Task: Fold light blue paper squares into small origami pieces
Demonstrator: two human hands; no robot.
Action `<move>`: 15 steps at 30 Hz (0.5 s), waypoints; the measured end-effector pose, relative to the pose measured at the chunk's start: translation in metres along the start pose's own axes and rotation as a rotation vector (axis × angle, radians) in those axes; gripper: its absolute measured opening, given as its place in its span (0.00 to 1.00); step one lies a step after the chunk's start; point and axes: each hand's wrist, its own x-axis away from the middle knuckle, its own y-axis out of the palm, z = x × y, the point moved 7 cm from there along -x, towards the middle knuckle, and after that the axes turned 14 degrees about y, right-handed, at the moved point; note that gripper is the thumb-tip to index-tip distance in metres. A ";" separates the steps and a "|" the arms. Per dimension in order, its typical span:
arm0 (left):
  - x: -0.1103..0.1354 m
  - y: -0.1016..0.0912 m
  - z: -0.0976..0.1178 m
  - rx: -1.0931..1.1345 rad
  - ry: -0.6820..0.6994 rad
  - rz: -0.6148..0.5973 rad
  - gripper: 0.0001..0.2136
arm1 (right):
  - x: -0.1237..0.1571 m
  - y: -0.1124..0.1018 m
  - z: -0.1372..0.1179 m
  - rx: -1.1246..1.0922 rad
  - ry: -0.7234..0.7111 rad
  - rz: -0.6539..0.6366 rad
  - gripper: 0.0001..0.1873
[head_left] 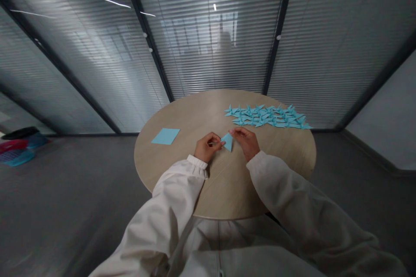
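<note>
A small folded piece of light-blue origami paper is held up between both hands over the middle of the table. My left hand pinches its left corner between thumb and fingers. At its upper right corner, my right hand grips the paper with closed fingertips. The piece looks roughly triangular, with one point hanging downward; its finer creases are too small to make out. Flat on the table to the left lies light-blue square paper; whether it is one sheet or a stack I cannot tell. Folded blue paper cranes sit in rows at the back right.
The round wooden table has its near edge against my body. Behind it stands a glass wall with blinds. On the floor at far left is a blue and red basket or bin, partly cut off by the frame.
</note>
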 end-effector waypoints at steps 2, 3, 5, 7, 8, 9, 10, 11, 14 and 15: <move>-0.001 -0.003 0.000 -0.021 0.008 0.023 0.14 | 0.000 0.001 0.001 -0.003 -0.003 -0.016 0.18; -0.001 -0.004 -0.001 -0.023 0.013 0.039 0.14 | 0.000 0.001 0.001 -0.015 -0.002 -0.021 0.18; -0.002 -0.007 -0.001 0.002 0.020 0.081 0.15 | 0.000 0.001 0.001 -0.053 0.008 -0.025 0.17; -0.002 -0.009 -0.002 0.044 0.020 0.119 0.18 | 0.001 0.001 0.000 -0.081 0.023 -0.025 0.17; -0.003 -0.009 -0.002 0.058 0.020 0.131 0.19 | 0.001 0.001 0.000 -0.090 0.030 -0.025 0.17; -0.003 -0.009 -0.002 0.063 0.019 0.136 0.20 | 0.001 0.002 0.000 -0.096 0.034 -0.026 0.17; -0.003 -0.009 -0.002 0.064 0.021 0.138 0.21 | 0.001 0.002 -0.001 -0.101 0.035 -0.026 0.17; -0.003 -0.010 -0.001 0.064 0.022 0.139 0.21 | 0.001 0.002 -0.001 -0.104 0.036 -0.027 0.17; -0.003 -0.010 -0.001 0.074 0.021 0.148 0.21 | 0.001 0.002 0.000 -0.115 0.032 -0.032 0.17; -0.003 -0.011 -0.001 0.076 0.019 0.153 0.21 | 0.001 0.002 0.000 -0.121 0.030 -0.032 0.17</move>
